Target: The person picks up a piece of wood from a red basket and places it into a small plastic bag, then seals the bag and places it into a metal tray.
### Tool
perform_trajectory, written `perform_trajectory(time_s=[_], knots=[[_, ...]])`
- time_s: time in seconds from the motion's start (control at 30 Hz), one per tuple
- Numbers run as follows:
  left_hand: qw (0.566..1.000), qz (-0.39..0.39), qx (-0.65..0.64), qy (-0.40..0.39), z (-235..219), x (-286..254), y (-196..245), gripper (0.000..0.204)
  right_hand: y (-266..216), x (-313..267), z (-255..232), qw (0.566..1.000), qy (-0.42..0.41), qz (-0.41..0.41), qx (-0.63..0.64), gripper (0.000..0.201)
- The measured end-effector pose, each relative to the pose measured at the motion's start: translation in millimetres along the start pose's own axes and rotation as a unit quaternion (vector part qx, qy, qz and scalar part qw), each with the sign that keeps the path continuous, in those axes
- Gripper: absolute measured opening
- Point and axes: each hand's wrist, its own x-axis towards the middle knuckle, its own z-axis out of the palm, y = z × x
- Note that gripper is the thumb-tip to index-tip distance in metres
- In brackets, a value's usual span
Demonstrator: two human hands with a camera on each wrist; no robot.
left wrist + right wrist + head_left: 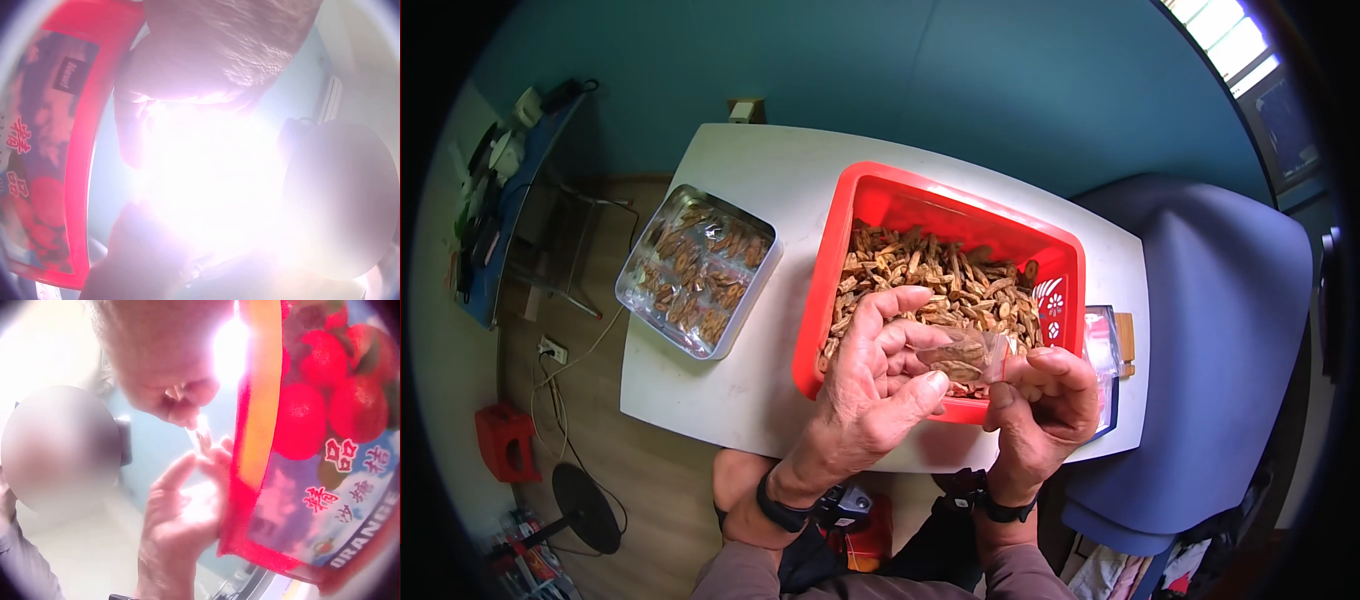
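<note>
A small clear zip bag [956, 358] with a few brown dried slices inside is held above the near side of a red plastic basket [812, 345]. My left hand [865, 395] holds the bag's filled end, thumb in front and fingers behind. With thumb and index finger, my right hand [1048, 405] pinches the bag's top end by its red strip. Below both hands, a heap of brown dried slices [940, 275] fills much of the basket. Glare hides the bag in the left wrist view; in the right wrist view it shows between the left hand [181, 519] and the right hand [159, 362].
On the white table [795, 155], a metal tin [770, 270] with several filled clear bags stands left of the basket. A dark-edged tray [1108, 400] with clear bags sits right of it, by a wooden piece [1126, 338]. A blue-covered object [1200, 350] flanks the table's right end.
</note>
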Motion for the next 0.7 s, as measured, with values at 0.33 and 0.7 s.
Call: perform_trajectory(time_s=[0.33,0.7], knots=[[0.996,-0.045,-0.062,-0.042,-5,3,6,0.052,0,-1,0,0.999,0.000,0.011,0.052,0.039],[0.995,-0.010,-0.098,0.001,-14,5,7,0.038,-2,-3,1,0.998,-0.014,-0.018,0.061,0.036]])
